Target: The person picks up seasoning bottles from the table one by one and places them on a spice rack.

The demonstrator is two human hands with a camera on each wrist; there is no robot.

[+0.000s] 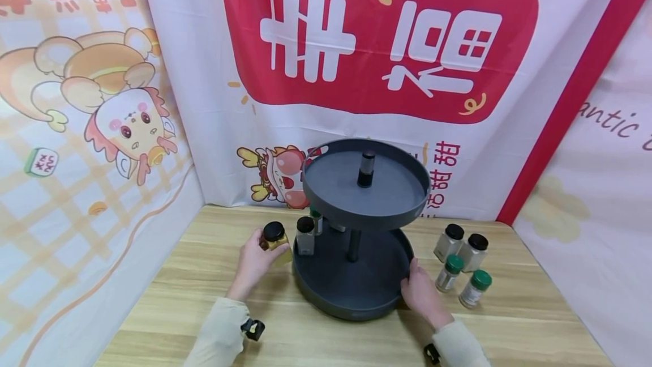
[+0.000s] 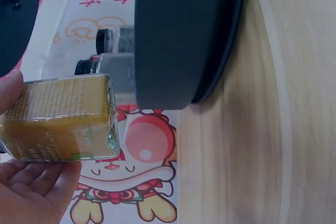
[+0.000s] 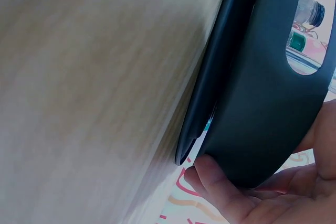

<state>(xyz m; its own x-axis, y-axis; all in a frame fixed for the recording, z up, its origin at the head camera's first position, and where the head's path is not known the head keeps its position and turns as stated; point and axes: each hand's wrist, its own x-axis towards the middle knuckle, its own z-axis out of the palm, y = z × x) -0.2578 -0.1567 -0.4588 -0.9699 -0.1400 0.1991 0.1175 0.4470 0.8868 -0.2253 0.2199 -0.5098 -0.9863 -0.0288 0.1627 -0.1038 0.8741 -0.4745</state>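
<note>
A pale wood-grain bench [image 1: 300, 347] supports a dark gray two-tier stand [image 1: 364, 221] between the left fingers [image 2: 63, 182] and the right fingers [image 3: 219, 182]; two black-capped jars [image 1: 472, 254] and two green-capped jars [image 1: 472, 292] stand upright to the right fingers' right.

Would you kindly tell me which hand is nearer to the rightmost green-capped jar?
Right. The right hand holds the lower tray, left of the green-capped jar; the left hand is farther away, on the tray's other side, holding a yellow jar.
</note>
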